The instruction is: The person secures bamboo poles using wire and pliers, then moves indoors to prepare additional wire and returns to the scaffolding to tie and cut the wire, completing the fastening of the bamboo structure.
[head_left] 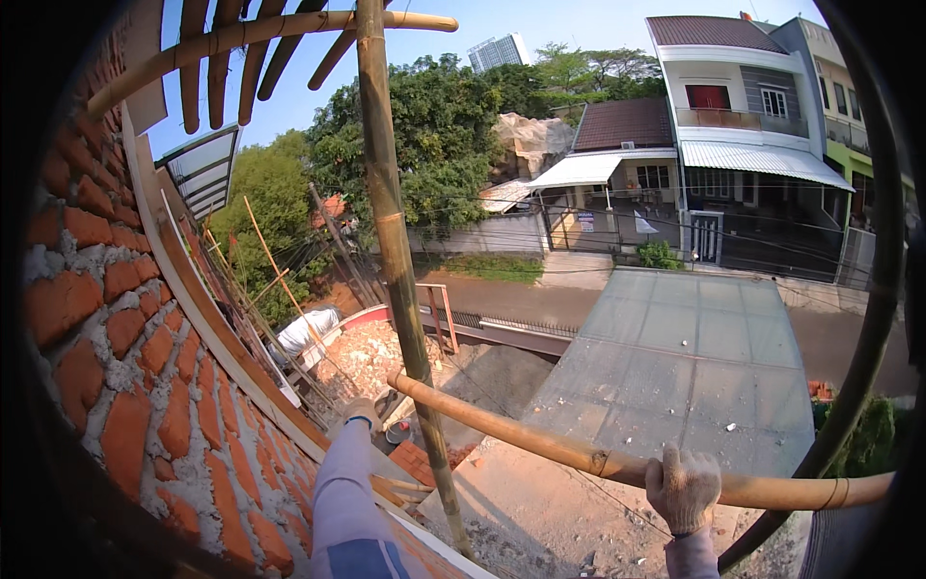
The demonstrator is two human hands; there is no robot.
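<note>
My right hand [683,488], in a pale knitted work glove, is wrapped round a horizontal bamboo pole [540,443] at the lower right. Stretched forward at lower centre, my left hand [363,411] wears a similar glove. It is beside the outer edge of the brick wall, left of an upright bamboo pole [390,232]. Its fingers are too small and hidden to show what they touch. The horizontal pole crosses the upright one just right of that hand. Rough mortar fills the joints of the red brick wall [127,425] along my left side.
Far below lie a rubble heap [371,357], stacked bricks [413,463] and a dusty translucent canopy roof [675,357]. A dark curved pole [876,338] rises at the right. Overhead, a bamboo crosspiece [260,39] runs under several wooden slats. Houses [743,116] stand across the street.
</note>
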